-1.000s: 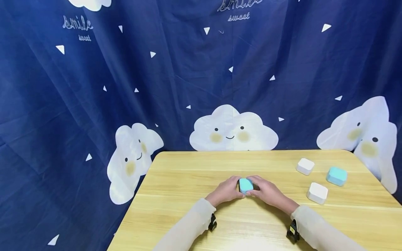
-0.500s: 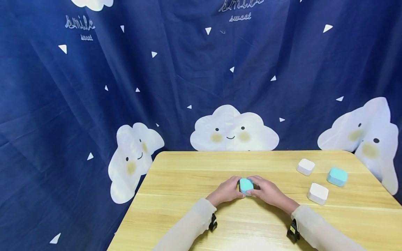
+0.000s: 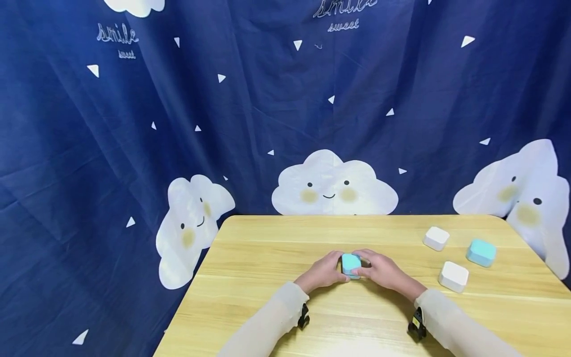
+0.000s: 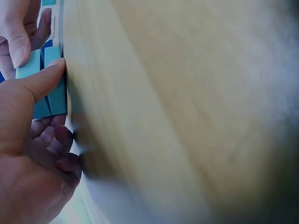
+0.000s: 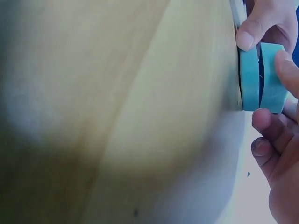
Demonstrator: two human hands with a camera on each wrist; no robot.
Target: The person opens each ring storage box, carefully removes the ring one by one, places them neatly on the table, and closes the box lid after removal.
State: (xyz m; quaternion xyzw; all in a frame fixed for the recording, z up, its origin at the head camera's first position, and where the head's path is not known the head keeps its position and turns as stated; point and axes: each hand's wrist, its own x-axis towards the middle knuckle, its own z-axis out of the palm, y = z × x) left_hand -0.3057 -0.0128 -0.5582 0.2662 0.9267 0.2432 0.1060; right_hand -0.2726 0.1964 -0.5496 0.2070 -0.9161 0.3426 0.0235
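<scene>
Between my two hands, near the middle of the table, is a small light-blue box [image 3: 350, 263] with bevelled corners. The wrist views show it as two stacked parts with a narrow, uneven gap between them. My left hand [image 3: 324, 270] grips the lower part [image 4: 57, 91], its thumb laid along the side close to the table. From the right, my right hand [image 3: 380, 270] pinches the upper part [image 5: 272, 88] between thumb and fingers. The thumb of that hand sits on the upper part [image 4: 29, 65] in the left wrist view too.
To the right on the wooden table [image 3: 250, 258] lie a white box-shaped piece [image 3: 436, 238], a nearer white piece [image 3: 453, 276] and a light-blue one [image 3: 481, 252]. A dark blue curtain [image 3: 250, 124] with clouds hangs behind the table's back edge.
The head view has shifted slightly. My right thumb is a little higher on the front of the blue box, where a lower edge now shows. The left hand keeps its grip.
</scene>
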